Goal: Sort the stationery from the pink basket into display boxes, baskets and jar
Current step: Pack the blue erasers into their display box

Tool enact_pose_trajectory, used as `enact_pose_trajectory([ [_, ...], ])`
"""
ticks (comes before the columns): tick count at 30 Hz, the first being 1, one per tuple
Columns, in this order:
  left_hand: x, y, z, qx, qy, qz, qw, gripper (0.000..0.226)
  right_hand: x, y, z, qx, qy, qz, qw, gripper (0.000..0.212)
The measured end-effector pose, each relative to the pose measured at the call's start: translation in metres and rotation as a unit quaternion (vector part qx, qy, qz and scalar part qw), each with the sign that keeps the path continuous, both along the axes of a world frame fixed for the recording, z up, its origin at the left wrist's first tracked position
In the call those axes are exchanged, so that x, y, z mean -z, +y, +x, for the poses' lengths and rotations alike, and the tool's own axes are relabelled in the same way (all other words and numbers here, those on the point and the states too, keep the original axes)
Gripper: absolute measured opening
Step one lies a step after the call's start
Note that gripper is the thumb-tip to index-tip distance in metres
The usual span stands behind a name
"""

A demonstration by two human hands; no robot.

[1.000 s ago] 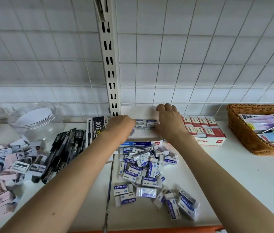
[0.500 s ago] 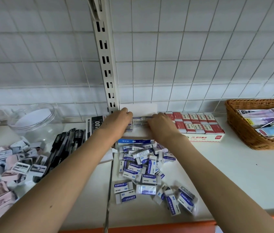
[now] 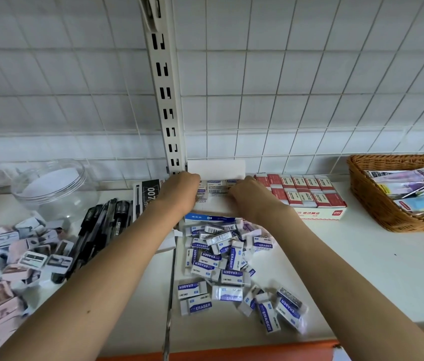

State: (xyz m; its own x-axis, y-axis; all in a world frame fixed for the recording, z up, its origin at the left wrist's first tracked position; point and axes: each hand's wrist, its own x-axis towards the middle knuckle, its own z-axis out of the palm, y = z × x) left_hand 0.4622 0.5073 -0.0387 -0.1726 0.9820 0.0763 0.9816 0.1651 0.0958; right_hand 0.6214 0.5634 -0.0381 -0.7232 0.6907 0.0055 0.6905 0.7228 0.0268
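A white display box (image 3: 216,168) stands at the back of the shelf with its lid flap up and a row of white-and-blue erasers (image 3: 217,186) inside. My left hand (image 3: 182,192) curls over the left end of that row. My right hand (image 3: 247,198) curls over the right end. The fingertips of both are hidden behind the knuckles. A loose pile of the same erasers (image 3: 222,259) lies in front of the box, between my forearms.
A box of red erasers (image 3: 309,195) sits right of the white box, and a wicker basket (image 3: 373,204) of packets stands farther right. On the left are a clear jar (image 3: 49,187), black pens (image 3: 101,230) and several boxed sharpeners (image 3: 10,259). The shelf's orange front edge (image 3: 257,349) runs below.
My right hand came off the box's lid flap and down onto the right end of the eraser row. My left hand stayed at the left end. The view shifted slightly.
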Motion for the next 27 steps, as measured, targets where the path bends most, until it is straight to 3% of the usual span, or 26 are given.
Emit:
enact_pose_trajectory([
  [9, 0.005, -0.008, 0.003, -0.008, -0.029, -0.025, 0.999, 0.017, -0.006, 0.002, 0.006, -0.032, -0.001, -0.006, 0.999, 0.032],
  [20, 0.008, -0.010, 0.012, -0.029, 0.031, 0.000, 0.999, 0.009, -0.006, -0.003, 0.008, -0.022, -0.023, 0.006, 0.999, 0.018],
  [27, 0.004, -0.010, 0.016, -0.035, 0.034, 0.000, 0.999, 0.018, 0.000, -0.002, 0.006, -0.018, 0.002, 0.002, 1.000, 0.028],
])
